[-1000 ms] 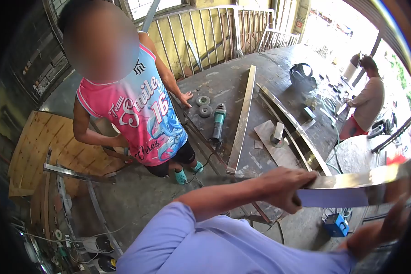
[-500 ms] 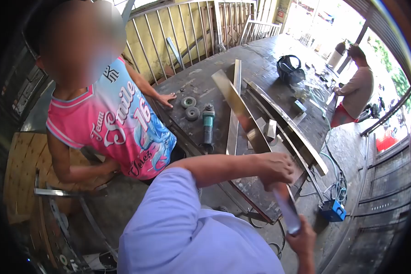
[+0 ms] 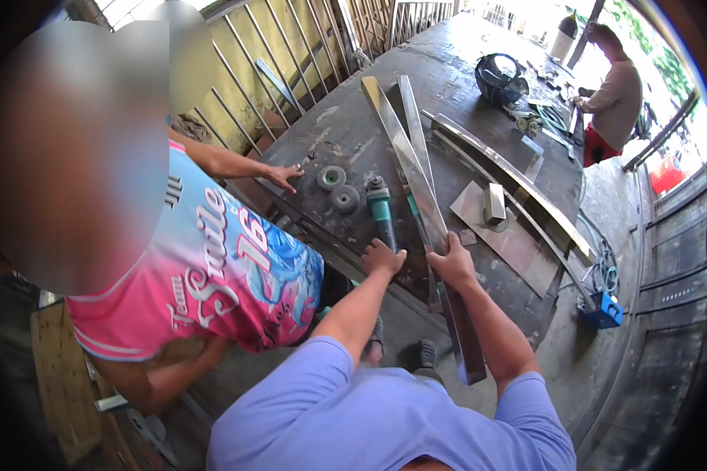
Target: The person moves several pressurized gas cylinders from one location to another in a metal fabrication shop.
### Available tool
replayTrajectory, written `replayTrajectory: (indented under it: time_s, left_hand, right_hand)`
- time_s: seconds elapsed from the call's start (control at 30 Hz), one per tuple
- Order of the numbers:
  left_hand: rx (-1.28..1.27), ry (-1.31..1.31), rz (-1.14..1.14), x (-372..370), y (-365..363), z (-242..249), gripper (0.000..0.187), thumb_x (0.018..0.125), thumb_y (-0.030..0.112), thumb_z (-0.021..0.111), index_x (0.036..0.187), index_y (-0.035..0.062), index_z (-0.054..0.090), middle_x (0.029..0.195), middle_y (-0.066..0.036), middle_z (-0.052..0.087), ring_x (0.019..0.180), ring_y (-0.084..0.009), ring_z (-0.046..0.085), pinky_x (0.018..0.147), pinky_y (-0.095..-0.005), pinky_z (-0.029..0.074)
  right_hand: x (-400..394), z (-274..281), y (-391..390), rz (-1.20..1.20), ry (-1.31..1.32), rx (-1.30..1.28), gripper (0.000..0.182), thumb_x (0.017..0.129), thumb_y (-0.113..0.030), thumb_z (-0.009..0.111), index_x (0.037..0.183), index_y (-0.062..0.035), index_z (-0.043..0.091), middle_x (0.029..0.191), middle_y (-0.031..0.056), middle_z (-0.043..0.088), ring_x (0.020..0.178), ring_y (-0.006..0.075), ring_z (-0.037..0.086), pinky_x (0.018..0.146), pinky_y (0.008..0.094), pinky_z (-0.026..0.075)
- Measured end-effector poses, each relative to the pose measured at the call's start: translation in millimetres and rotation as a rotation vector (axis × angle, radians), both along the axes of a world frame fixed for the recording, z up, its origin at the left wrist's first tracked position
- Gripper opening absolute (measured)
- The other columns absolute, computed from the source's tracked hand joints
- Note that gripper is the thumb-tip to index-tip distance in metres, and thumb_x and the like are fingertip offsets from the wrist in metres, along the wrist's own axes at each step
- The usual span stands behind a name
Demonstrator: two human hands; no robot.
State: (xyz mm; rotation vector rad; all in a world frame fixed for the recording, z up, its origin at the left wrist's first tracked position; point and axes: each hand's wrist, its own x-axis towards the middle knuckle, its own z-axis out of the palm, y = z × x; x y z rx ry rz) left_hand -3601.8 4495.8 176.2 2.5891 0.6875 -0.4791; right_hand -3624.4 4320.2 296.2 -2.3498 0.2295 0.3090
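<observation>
My right hand (image 3: 452, 261) is closed around a long, shiny metal bar (image 3: 420, 182), which slants across the table and sticks out over its near edge. My left hand (image 3: 383, 257) lies on the rear end of a green angle grinder (image 3: 379, 204); how firmly its fingers wrap it is hard to make out. Beside the grinder are two round discs (image 3: 343, 198). Another metal bar (image 3: 415, 129) lies partly under the held one, crossing it.
A person in a pink and blue jersey (image 3: 236, 251) stands at the left, one hand on the table (image 3: 330, 118). Curved metal strips (image 3: 511, 173), a small block (image 3: 494, 204) and a black helmet (image 3: 498, 77) lie rightward. Another person (image 3: 614, 94) stands far right, beyond a blue box (image 3: 602, 311).
My left hand has moved from the bar to the grinder. My right hand has moved up along the bar, whose near end has shifted left. The jersey wearer appears closer.
</observation>
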Motion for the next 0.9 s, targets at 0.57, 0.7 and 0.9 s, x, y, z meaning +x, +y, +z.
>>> replayTrajectory:
  time_s: [0.57,0.7,0.9]
  left_hand:
    - [0.129,-0.104,-0.224,12,91,12,0.069,0.075,0.049,0.069,0.119,0.0003,0.049,0.119,-0.023,0.059,0.112,-0.0376,0.059,0.094,-0.0452,0.048]
    - [0.124,-0.119,-0.076,-18,84,-32,0.066,0.074,0.048,0.070,0.113,-0.0008,0.047,0.116,-0.025,0.059,0.107,-0.0377,0.062,0.092,-0.0455,0.049]
    - [0.117,-0.042,-0.070,-18,80,-23,0.067,0.075,0.048,0.070,0.118,0.0016,0.047,0.117,-0.022,0.060,0.109,-0.0374,0.061,0.092,-0.0479,0.048]
  right_hand:
    - [104,-91,110,-0.182,0.127,-0.063,0.071,0.079,-0.041,0.068,0.136,-0.0077,0.040,0.112,0.0204,0.067,0.106,0.0367,0.064,0.092,0.0453,0.050]
    - [100,-127,105,-0.085,0.148,-0.227,0.067,0.080,-0.042,0.069,0.131,-0.0067,0.043,0.118,0.0182,0.063,0.114,0.0353,0.058,0.094,0.0421,0.048]
    - [49,-114,57,-0.099,-0.203,-0.485,0.067,0.079,-0.045,0.072,0.127,-0.0057,0.046,0.114,0.0142,0.061,0.113,0.0334,0.056,0.094,0.0430,0.046]
